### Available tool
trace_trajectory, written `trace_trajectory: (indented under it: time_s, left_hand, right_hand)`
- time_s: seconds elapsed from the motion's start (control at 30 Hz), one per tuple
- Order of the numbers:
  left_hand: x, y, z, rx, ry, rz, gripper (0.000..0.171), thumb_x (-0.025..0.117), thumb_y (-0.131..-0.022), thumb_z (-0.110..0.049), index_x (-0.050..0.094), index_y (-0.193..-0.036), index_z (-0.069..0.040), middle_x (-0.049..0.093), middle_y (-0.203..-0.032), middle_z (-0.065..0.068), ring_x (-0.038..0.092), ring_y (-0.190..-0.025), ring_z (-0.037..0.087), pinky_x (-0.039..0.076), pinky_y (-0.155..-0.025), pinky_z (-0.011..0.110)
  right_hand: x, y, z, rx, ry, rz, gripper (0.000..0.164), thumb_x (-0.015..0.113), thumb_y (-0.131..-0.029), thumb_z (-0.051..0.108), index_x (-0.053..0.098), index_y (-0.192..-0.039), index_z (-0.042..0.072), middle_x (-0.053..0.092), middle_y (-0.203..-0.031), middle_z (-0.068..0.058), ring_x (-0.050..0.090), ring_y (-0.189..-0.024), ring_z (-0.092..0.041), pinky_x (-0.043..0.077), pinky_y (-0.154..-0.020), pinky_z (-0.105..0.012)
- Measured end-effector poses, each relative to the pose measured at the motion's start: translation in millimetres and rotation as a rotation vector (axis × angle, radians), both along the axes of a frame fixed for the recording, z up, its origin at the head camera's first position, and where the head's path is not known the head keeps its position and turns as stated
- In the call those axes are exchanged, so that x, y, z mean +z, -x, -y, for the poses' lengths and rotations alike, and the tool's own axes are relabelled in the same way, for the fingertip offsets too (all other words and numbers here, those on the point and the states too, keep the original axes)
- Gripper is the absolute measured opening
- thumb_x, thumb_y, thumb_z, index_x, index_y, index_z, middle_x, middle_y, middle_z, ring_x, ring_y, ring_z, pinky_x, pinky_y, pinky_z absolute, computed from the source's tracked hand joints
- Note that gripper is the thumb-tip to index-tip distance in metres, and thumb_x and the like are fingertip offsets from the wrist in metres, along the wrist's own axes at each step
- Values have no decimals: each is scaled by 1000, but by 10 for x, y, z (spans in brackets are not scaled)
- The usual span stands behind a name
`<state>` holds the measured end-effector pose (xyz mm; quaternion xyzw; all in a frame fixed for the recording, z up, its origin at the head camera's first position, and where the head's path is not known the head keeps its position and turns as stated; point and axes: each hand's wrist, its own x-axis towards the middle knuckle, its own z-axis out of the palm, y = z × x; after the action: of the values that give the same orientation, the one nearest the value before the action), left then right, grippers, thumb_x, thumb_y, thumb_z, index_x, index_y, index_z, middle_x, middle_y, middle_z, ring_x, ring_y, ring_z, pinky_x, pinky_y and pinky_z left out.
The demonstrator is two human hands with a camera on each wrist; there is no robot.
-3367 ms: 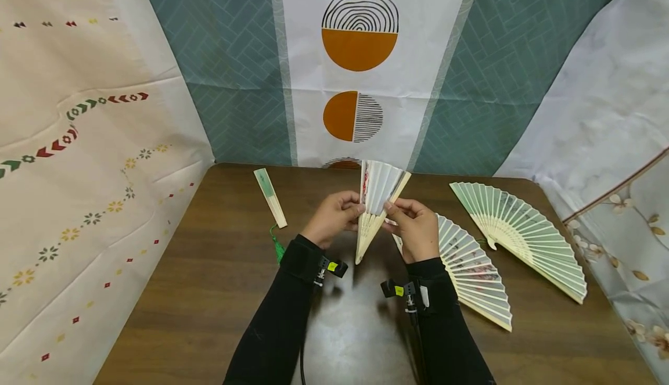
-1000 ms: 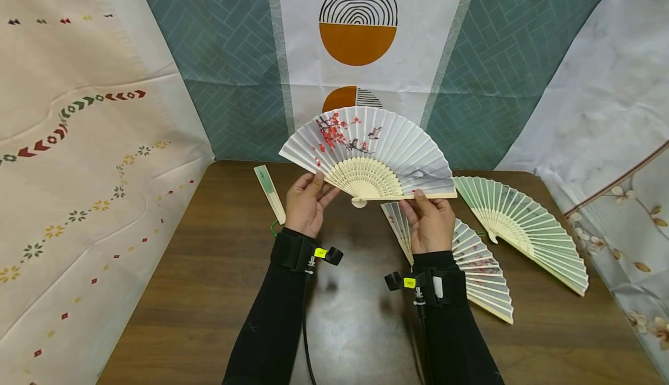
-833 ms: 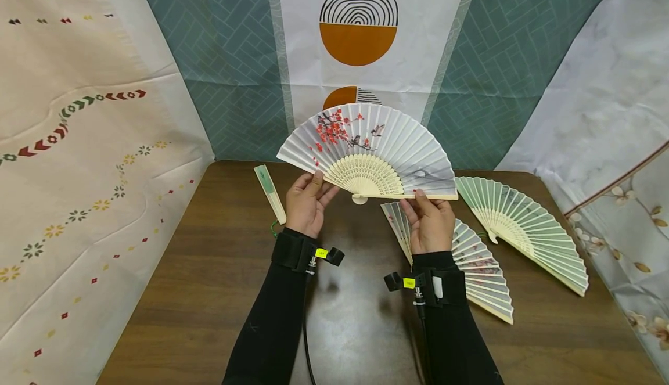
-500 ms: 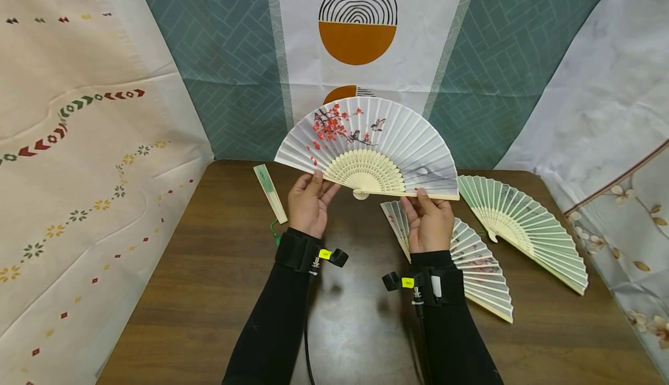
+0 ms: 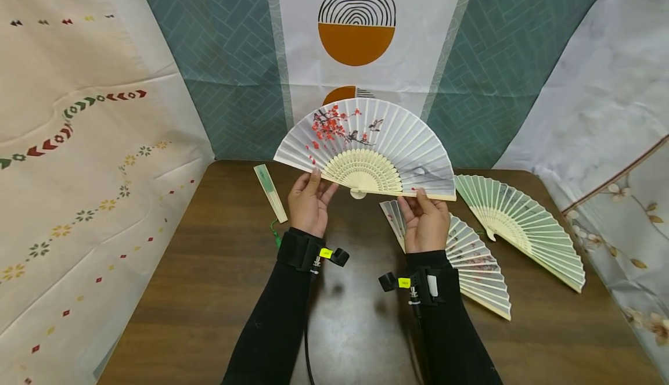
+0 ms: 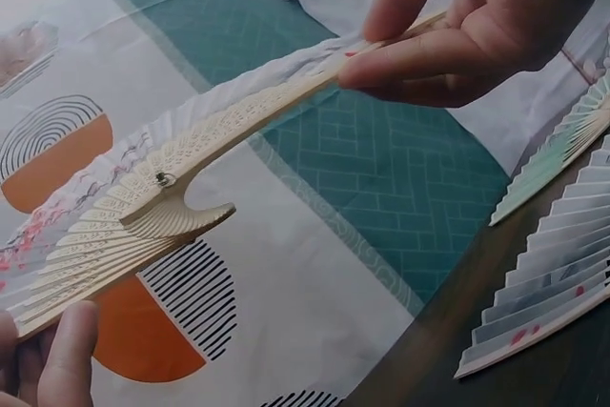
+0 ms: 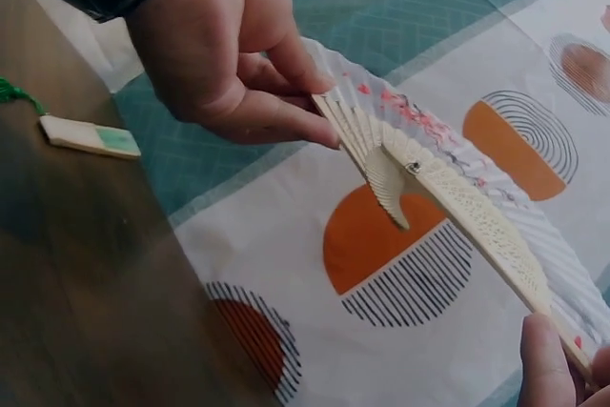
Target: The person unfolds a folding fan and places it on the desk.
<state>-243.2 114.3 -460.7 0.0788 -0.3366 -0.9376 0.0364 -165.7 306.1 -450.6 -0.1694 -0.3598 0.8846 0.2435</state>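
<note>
Partly folded a few seconds ago, the white fan (image 5: 418, 135) is now spread wide and raised above the tabletop (image 5: 198, 303). The left hand (image 5: 309, 208) pinches one edge, the right hand (image 5: 427, 222) the other. Red blossoms (image 5: 329, 122) decorate it above pale pierced ribs (image 5: 363, 170). The right hand and sleeve (image 5: 449, 333) partly hide a greyish fan (image 5: 478, 263); the left wrist view crops the white fan's left end.

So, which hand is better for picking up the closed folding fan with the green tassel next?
Probably the left hand: the closed folding fan lies nearer to it than to the right hand. But both hands pinch the open white blossom fan, so the left would have to let go first.
</note>
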Motion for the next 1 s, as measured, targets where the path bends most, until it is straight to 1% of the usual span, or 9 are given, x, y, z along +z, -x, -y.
trace_trajectory:
  time_s: [0.17, 0.3, 0.37, 0.47, 0.6, 0.67, 0.77, 0.9, 1.0]
  left_hand:
    - [-81, -72, 145, -50, 65, 38, 24, 65, -116, -6, 75, -94, -12, 66, -95, 2, 65, -85, 14, 75, -82, 32]
    - [-151, -121, 326, -119, 149, 65, 21, 66, -115, -7, 77, -99, -13, 72, -98, 1, 71, -87, 14, 74, -85, 32]
    - [-205, -159, 412, -174, 193, 99, 20, 67, -115, -7, 77, -100, -14, 74, -99, 2, 74, -89, 14, 74, -86, 32]
    - [-302, -245, 520, -274, 269, 171, 16, 67, -116, -8, 73, -102, -12, 74, -102, 1, 74, -89, 14, 74, -86, 32]
    - [-428, -374, 677, -394, 384, 247, 8, 65, -117, -10, 70, -118, -5, 71, -106, 0, 73, -88, 11, 74, -87, 30]
    - [-484, -437, 762, -445, 441, 267, 18, 63, -118, -10, 67, -132, 0, 73, -108, 0, 76, -90, 10, 73, -87, 29]
    - [-552, -537, 891, -502, 502, 294, 30, 62, -118, -10, 61, -144, 6, 77, -107, 1, 80, -91, 10, 73, -85, 28]
    - [-611, -707, 1048, -556, 557, 328, 36, 63, -118, -9, 57, -148, 10, 79, -102, 2, 81, -88, 10, 73, -80, 27]
    - [-629, -830, 1101, -592, 606, 344, 39, 64, -117, -7, 56, -149, 14, 80, -100, 3, 81, -87, 11, 74, -79, 29]
  right_hand:
    - [-127, -207, 20, 59, -46, 93, 9, 50, -122, 14, 51, -128, 7, 69, -108, -6, 77, -93, -14, 72, -94, -28]
    - [-238, -465, -11, 148, -112, 158, 12, 53, -121, 15, 57, -130, 8, 76, -108, -2, 82, -96, -13, 73, -92, -29]
    - [-302, -655, -40, 207, -133, 193, 12, 54, -121, 15, 62, -127, 8, 80, -104, -1, 84, -97, -13, 73, -91, -30]
    - [-412, -1012, -76, 309, -153, 267, 16, 54, -122, 17, 67, -119, 9, 84, -102, 0, 85, -99, -12, 73, -92, -31]
    - [-530, -1453, -83, 452, -193, 381, 15, 53, -123, 18, 66, -124, 9, 86, -110, 1, 85, -105, -10, 73, -96, -31]
    - [-567, -1619, -82, 518, -211, 432, 16, 55, -122, 17, 66, -128, 8, 86, -113, 0, 84, -106, -11, 73, -96, -31]
    - [-606, -1792, -81, 638, -215, 483, 18, 59, -120, 17, 71, -128, 5, 87, -113, 0, 84, -105, -11, 73, -96, -33]
    - [-664, -1962, -62, 791, -195, 497, 18, 63, -119, 17, 75, -124, 5, 87, -111, 0, 85, -102, -12, 73, -96, -33]
    - [-712, -2085, -53, 844, -175, 503, 16, 64, -118, 17, 75, -120, 6, 87, -110, -1, 85, -102, -12, 73, -95, -33]
